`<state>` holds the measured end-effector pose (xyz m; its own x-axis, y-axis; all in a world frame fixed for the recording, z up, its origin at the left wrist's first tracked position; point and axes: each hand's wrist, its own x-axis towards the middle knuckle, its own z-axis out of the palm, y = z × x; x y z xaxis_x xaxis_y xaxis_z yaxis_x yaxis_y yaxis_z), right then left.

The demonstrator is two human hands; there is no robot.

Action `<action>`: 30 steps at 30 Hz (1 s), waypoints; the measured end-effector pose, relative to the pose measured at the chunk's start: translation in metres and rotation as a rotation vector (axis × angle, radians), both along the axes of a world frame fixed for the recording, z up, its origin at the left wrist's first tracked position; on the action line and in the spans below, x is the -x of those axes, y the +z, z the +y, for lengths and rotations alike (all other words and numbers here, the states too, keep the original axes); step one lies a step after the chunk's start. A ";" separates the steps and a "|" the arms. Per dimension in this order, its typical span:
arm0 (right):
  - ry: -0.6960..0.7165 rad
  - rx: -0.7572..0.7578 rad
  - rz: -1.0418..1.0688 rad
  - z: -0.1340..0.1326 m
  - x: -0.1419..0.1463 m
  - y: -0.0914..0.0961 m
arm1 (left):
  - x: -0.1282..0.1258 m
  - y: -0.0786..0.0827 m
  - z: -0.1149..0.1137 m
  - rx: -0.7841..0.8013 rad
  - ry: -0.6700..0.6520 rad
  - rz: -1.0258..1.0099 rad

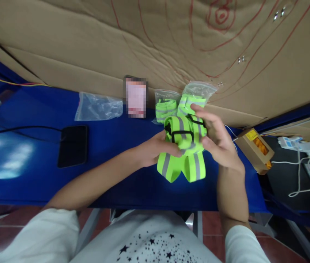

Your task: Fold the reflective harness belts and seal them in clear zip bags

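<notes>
A bundle of neon-yellow reflective straps [184, 140] with grey stripes and black buckles is held above the blue table. My left hand [157, 148] grips its left side, thumb across the front below a buckle. Around the right side curves my right hand [218, 138], its thumb against the bundle and its fingers partly spread behind. Two loops of strap hang down below the hands. Just behind the bundle stand two clear zip bags, one bag [166, 109] on the left and another bag [199, 89] on the right, each with folded neon straps inside.
A flat clear bag [98, 106] and a blurred-out phone-like screen [135, 96] are at the table's back. On the left lies a black phone-like device [72, 146] near a cable. A cardboard box [253, 151] with orange contents sits right. Cardboard [89, 40] walls the back.
</notes>
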<state>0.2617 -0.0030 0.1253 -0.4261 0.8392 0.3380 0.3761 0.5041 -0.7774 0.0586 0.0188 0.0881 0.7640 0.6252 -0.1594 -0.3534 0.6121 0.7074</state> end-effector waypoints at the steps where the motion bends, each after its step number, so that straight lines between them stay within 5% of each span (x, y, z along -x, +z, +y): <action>1: -0.033 0.023 0.027 0.003 -0.001 -0.004 | 0.000 -0.001 0.003 -0.041 0.007 0.030; 5: -0.078 0.153 0.053 0.011 -0.012 -0.012 | -0.001 -0.008 0.010 -0.150 0.018 0.078; 10: 0.095 0.404 0.020 0.013 -0.017 -0.009 | -0.003 -0.011 0.014 -0.168 -0.056 0.114; 13: 0.058 0.437 0.061 0.013 -0.007 -0.012 | -0.004 -0.014 0.016 -0.154 -0.002 0.203; 19: -0.156 0.352 0.083 0.006 0.009 -0.018 | -0.009 -0.022 0.012 -0.126 0.272 0.225; 30: -0.325 -0.033 0.029 -0.004 0.014 -0.014 | -0.009 0.004 0.003 0.220 0.225 -0.034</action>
<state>0.2481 -0.0074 0.1114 -0.1278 0.9181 0.3751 0.4995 0.3863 -0.7754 0.0681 0.0216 0.0918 0.6173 0.7327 -0.2864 -0.5188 0.6528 0.5519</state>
